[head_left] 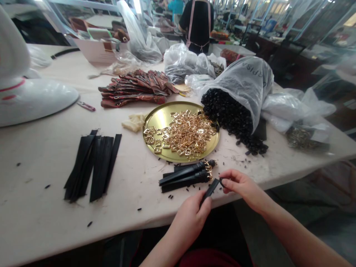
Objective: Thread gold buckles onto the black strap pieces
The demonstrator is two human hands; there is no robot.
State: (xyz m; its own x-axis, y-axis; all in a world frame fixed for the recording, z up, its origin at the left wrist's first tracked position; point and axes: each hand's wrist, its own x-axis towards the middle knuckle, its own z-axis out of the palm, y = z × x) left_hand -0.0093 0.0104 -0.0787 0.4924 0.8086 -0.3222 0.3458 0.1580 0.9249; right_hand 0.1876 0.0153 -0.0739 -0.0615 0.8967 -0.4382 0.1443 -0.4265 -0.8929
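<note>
My left hand point(191, 211) is closed around a flat black strap point(210, 188), whose end points up and to the right. Just beyond that end, my right hand point(239, 183) pinches a small black loop point(221, 182) between thumb and fingertips. The loop and the strap end are very close; whether they touch I cannot tell. Past my hands lies a stack of black straps with gold buckles point(189, 174) at their right ends. Behind it, a round gold tray point(155, 115) holds a heap of loose gold buckles point(191, 133).
Black loops point(230, 109) spill from a plastic bag point(250, 79) beside the tray. More black straps point(102, 163) lie left, near a white machine base point(41, 98). Folded brown-red pieces point(136, 89) are piled behind. A person in an apron point(197, 24) stands beyond the table.
</note>
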